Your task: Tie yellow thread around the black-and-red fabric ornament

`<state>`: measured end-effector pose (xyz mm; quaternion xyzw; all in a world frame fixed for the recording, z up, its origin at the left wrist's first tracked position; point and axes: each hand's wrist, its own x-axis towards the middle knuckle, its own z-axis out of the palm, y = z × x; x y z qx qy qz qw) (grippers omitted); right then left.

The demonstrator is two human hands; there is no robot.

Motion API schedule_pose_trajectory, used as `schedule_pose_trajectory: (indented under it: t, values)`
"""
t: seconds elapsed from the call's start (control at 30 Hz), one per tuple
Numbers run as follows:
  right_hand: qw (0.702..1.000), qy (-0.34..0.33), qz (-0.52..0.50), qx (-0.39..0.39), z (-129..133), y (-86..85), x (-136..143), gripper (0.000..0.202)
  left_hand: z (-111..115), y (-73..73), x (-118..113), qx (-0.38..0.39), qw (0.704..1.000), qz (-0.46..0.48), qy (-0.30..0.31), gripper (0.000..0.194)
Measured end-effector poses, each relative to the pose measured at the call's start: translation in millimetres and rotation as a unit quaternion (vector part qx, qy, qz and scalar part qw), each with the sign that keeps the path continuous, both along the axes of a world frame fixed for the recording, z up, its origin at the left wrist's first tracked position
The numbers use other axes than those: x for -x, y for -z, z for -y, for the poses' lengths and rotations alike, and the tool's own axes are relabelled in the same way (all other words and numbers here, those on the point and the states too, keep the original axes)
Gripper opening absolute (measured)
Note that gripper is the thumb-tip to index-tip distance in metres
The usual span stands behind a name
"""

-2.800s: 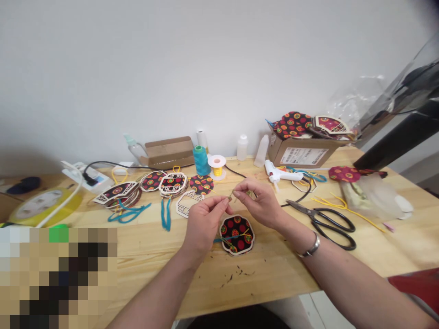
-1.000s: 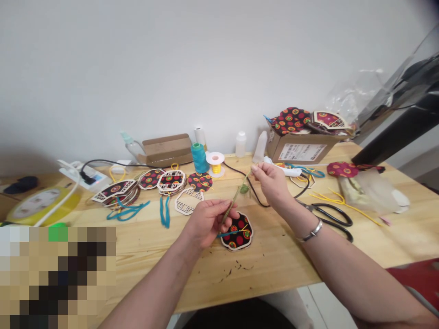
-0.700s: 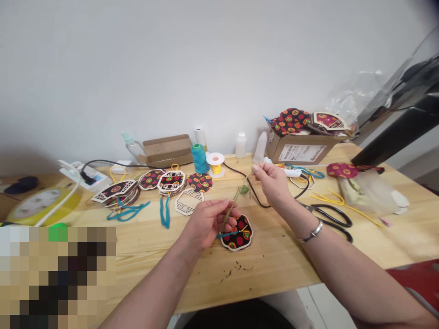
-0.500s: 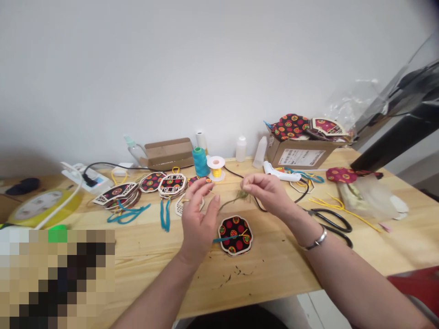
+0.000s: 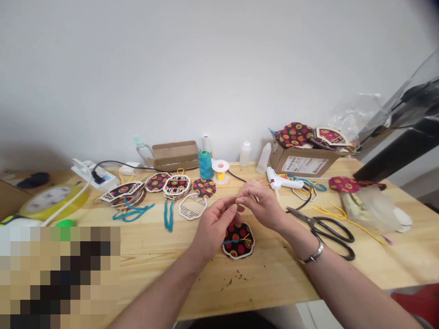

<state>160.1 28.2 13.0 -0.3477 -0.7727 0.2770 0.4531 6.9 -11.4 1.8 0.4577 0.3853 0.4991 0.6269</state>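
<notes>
My left hand (image 5: 216, 218) and my right hand (image 5: 259, 204) meet fingertip to fingertip, both pinched closed. Whatever small thing lies between the fingertips is mostly hidden, too small to name. Just below them on the table lies a fabric-covered piece (image 5: 238, 249) with a pale scalloped wooden edge. Its dark cloth has red and yellow round patterns, and a blue cord and a short yellow cord lie across it. Left of my left hand is a bare wooden lattice frame (image 5: 193, 206), with a round patterned fabric piece (image 5: 205, 188) behind it.
Scissors (image 5: 317, 224) lie beside my right wrist, with a white glue gun (image 5: 283, 179) behind. A teal thread cone (image 5: 206, 165) and yellow cord spool (image 5: 221, 171) stand near the wall. Finished ornaments (image 5: 176, 186) lie left; a cardboard box (image 5: 302, 160) holds more, back right.
My hands were apart, with a thin greenish strand hanging by my right fingers; now they have come together and the strand is largely hidden. The view has shifted slightly.
</notes>
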Motion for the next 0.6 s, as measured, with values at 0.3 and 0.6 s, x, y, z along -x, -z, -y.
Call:
schedule_pose_trajectory:
  t: [0.3,0.6]
  values:
    - [0.998,-0.005,-0.021,0.055,0.8,2.6,4.3,0.02,-1.7,1.5,3.2,0.002,0.996,-0.084,-0.031,0.02]
    - [0.977,-0.003,-0.116,0.178,-2.0,3.8,3.2,0.025,-1.1,-0.9,2.9,0.017,0.997,-0.073,-0.022,0.018]
